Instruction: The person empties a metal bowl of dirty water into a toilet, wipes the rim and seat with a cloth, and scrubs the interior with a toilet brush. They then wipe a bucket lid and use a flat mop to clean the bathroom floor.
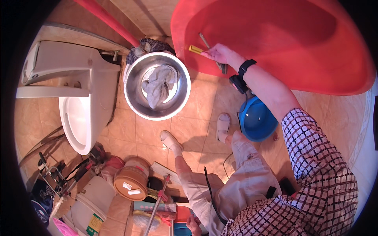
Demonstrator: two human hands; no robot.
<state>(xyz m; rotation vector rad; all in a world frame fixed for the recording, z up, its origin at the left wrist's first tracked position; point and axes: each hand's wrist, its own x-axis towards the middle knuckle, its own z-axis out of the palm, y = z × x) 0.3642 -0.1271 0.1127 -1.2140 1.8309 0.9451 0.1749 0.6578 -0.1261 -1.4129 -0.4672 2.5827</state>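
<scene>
My right hand (221, 54) is stretched out at the near rim of a large red tub (252, 43). Its fingers are closed on a small yellow piece (195, 49), whose kind I cannot make out. A thin grey stick (203, 39) shows just beyond that hand, and a dark end piece (224, 68) shows below it; whether they belong together is hidden. Down at the lower edge, my left hand (193, 225) is partly visible beside a red and blue container (182, 214). My leg and the picture edge hide most of its fingers.
A metal basin (132, 100) holding a grey cloth (159, 84) stands left of the tub. Farther left is a white toilet (76, 122). A blue basin (258, 122) sits by my right foot. A red-handled mop (112, 23) leans behind. Buckets (132, 179) crowd the lower left.
</scene>
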